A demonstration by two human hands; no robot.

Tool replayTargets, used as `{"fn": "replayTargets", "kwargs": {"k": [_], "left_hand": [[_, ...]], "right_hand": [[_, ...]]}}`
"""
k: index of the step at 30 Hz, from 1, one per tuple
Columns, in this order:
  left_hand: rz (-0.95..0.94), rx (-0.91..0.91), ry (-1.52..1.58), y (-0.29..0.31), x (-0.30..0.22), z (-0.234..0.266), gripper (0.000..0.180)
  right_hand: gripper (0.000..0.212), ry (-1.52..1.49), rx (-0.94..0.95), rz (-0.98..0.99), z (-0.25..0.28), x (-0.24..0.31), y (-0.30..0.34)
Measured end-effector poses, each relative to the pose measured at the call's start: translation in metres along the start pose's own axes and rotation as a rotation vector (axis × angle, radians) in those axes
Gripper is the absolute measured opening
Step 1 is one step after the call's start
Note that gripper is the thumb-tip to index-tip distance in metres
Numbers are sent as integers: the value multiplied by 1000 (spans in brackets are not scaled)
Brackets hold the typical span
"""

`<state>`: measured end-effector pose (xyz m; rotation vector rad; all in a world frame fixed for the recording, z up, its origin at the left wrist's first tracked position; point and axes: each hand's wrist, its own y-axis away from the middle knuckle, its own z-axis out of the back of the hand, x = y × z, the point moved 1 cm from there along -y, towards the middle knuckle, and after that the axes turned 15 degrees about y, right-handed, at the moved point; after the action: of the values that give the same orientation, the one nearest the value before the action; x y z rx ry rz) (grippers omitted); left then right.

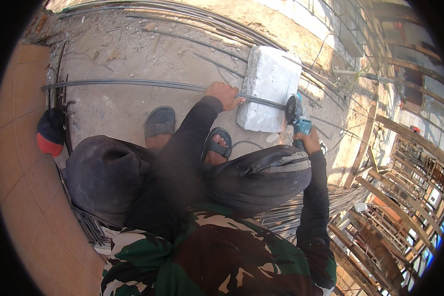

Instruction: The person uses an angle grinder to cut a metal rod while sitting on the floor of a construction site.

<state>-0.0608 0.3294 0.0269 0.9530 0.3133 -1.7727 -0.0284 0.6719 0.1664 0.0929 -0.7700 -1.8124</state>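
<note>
My left hand (223, 95) is closed round a small bundle of long steel rebar rods (148, 84), just left of a white block (271, 89). The rods run from the far left and rest across the top of that block. In my right hand (309, 140) is a teal angle grinder (303, 127), gripped by its body. The grinder's dark disc (292, 109) is at the rods' right end, beside the block's right edge; whether it touches them I cannot tell.
More rebar (192, 14) lies on the dusty ground beyond the block. A black and red cap (51, 131) sits at the left by the orange tiled floor (27, 182). Sandals (160, 122) are on my feet. Wooden beams and scaffolding (404, 197) stand at the right, with stacked rods (291, 212) nearer me.
</note>
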Motion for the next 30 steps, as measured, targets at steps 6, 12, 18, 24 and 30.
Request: {"fn": "replayTargets", "kwargs": {"k": [6,12,18,24,30], "left_hand": [[-12,-13,9,0,-1,0,53],[-12,5,5,-4,-3,0,52],[-7,2,0,-3,-2,1,53],[-12,10,11,-3,-5,0,54],[0,-22,-34,5,-1,4,54]], "right_hand": [[58,-12,-8,19,-1,-8,-8],[58,27,-16,9,3,-8,-11],[63,-112,65,-80,6,8,-9],[64,173,-2,-7,4,-15,-8],[59,-254,-68,-101,10,0,42]]}}
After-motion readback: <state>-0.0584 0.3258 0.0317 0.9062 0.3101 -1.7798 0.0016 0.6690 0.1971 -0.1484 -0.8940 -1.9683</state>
